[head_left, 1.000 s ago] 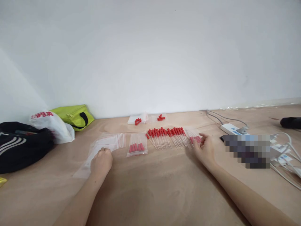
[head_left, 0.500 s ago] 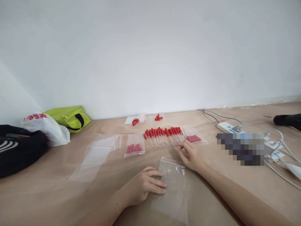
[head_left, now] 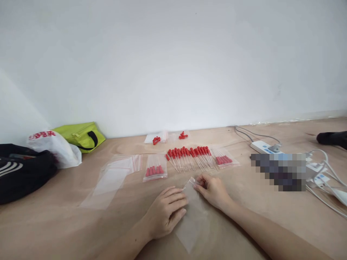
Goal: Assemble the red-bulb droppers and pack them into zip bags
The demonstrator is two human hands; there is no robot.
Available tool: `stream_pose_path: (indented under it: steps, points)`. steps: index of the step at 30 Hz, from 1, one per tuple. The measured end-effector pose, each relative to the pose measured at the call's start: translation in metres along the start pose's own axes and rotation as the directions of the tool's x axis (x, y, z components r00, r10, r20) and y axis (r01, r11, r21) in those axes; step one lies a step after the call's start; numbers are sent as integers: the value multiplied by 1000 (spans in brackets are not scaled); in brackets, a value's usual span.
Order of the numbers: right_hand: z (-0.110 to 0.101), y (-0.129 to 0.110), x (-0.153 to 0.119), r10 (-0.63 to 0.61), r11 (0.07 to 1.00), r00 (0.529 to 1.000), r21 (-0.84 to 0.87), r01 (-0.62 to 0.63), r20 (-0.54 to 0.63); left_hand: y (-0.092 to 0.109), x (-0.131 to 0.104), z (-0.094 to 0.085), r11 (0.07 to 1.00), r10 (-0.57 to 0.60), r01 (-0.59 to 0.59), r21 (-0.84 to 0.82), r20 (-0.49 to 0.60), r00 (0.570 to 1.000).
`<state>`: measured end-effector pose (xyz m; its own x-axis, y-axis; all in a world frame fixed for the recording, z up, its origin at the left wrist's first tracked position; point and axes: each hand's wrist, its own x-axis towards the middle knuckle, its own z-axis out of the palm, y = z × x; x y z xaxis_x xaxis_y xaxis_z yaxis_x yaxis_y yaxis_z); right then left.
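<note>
Before me a clear zip-lock bag (head_left: 191, 213) lies on the wooden table, its upper edge turned up. My right hand (head_left: 214, 191) pinches the bag's upper right corner between thumb and fingers. With fingers stretched out, my left hand (head_left: 168, 213) rests by the bag's left edge. Just beyond, several droppers (head_left: 187, 157) with red bulbs and thin clear stems lie in a row. One zip-lock bag (head_left: 154, 177) of red-bulbed droppers sits left of the row, another such bag (head_left: 224, 162) at its right.
Flat clear bags (head_left: 112, 180) are spread on the left. At the back, small red bulbs (head_left: 156, 140) lie on clear bags near the wall. Farther left stand a black bag (head_left: 24, 177), a white plastic bag (head_left: 59, 150) and a green bag (head_left: 81, 133). A power strip (head_left: 261, 146) with cables is right.
My right hand has come nearer from beside the dropper row and taken hold of the bag's upper corner. The bag's upper edge has lifted and folded. My left hand has shifted slightly.
</note>
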<state>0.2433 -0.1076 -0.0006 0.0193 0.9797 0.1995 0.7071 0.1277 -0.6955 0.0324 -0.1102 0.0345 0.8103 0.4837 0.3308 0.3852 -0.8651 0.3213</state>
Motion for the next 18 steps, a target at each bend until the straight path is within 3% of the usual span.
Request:
stream_pose_path:
  steps: [3, 6, 9, 12, 16, 18]
  points:
    - [7, 1, 0, -22, 996, 997, 83, 28, -71, 0, -5, 12, 982, -173, 175, 65, -41, 984]
    - [10, 0, 0, -18, 991, 994, 131, 32, -105, -1, -11, 22, 958, -272, 270, 99, 7, 962]
    - [5, -1, 0, -41, 986, 998, 158, 48, -45, -4, -11, 21, 953, -291, 277, 119, 119, 949]
    - [-7, 1, -1, -167, 976, 984, 148, 158, 53, -7, -7, 10, 955, -292, 273, 118, 202, 935]
    - [-24, 7, -4, -380, 921, 908, 155, 356, 174, -9, -3, 0, 952, -302, 281, 119, 231, 925]
    - [-28, 10, -5, -429, 900, 881, 174, 400, 198, -9, -3, -1, 949, -312, 291, 122, 236, 920]
